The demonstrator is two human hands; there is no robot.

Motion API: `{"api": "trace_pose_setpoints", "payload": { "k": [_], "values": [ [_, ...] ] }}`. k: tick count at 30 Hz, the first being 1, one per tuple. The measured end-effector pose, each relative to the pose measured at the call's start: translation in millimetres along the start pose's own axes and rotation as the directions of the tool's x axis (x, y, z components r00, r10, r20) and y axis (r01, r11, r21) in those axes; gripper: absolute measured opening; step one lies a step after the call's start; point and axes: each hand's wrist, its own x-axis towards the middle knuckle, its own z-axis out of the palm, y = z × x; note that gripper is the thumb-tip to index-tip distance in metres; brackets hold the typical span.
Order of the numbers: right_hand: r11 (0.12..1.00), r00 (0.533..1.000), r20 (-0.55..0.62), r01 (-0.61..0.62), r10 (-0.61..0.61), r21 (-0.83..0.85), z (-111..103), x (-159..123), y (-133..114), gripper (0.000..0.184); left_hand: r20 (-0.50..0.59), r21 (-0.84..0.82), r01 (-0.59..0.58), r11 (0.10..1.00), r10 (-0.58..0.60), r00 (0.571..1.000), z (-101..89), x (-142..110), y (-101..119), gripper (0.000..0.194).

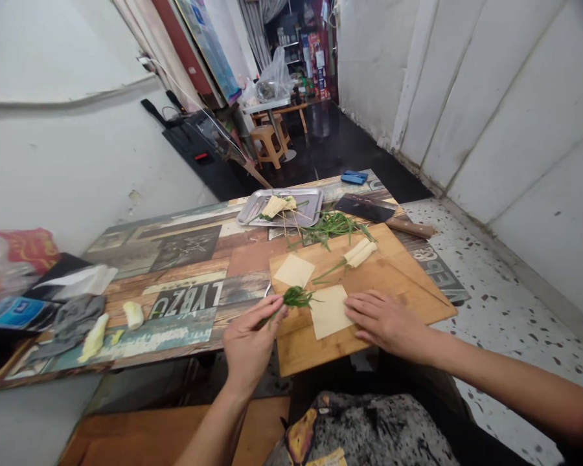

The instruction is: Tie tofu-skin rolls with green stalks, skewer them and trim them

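My left hand is closed, pinching a small bunch of green herbs over the left part of a wooden cutting board. My right hand lies flat with fingers stretched out, touching the right edge of a square pale-yellow tofu sheet. Another tofu sheet lies behind it, near the board's left edge. Further back on the board are tofu rolls with green stems sticking out. A loose heap of green herbs rests at the board's far edge.
A metal tray behind the board holds skewered tofu rolls. A cleaver lies at the back right, its wooden handle past the table edge. A blue item sits beyond it. Vegetable pieces and a grey cloth lie left.
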Motion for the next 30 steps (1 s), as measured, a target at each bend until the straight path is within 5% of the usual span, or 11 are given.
{"api": "trace_pose_setpoints", "payload": {
  "k": [5, 9, 13, 19, 22, 30],
  "values": [
    [0.963, 0.991, -0.135, -0.056, 0.021, -0.262, 10, -12, -17, 0.025, -0.022, 0.012, 0.009, 1.000, -0.009, 1.000, -7.9, -8, -5, 0.014],
    [0.986, 0.964, -0.261, -0.085, 0.046, -0.141, -10, 1, -20, 0.018, 0.122, -0.106, -0.128, 0.986, 0.140, 0.983, 23.4, -21, -2, 0.014],
    [1.000, 0.970, -0.244, 0.010, -0.007, 0.011, -15, 14, -14, 0.036, 0.226, -0.201, -0.237, 0.951, 0.280, 0.933, 53.6, -22, 0, 0.014],
    [0.984, 0.973, -0.212, 0.117, -0.086, 0.137, -1, 23, -1, 0.026, 0.267, -0.241, -0.252, 0.937, 0.314, 0.911, 64.2, -16, -4, 0.011],
    [0.984, 0.968, -0.191, 0.172, -0.161, 0.040, 2, 24, 3, 0.024, 0.289, -0.151, -0.399, 0.904, 0.426, 0.857, 62.2, -20, -9, 0.012],
    [0.972, 0.975, 0.109, 0.207, -0.195, -0.107, -5, 27, -2, 0.030, 0.439, 0.099, -0.715, 0.692, 0.615, 0.655, 51.0, -15, -16, 0.014]
  ]
}}
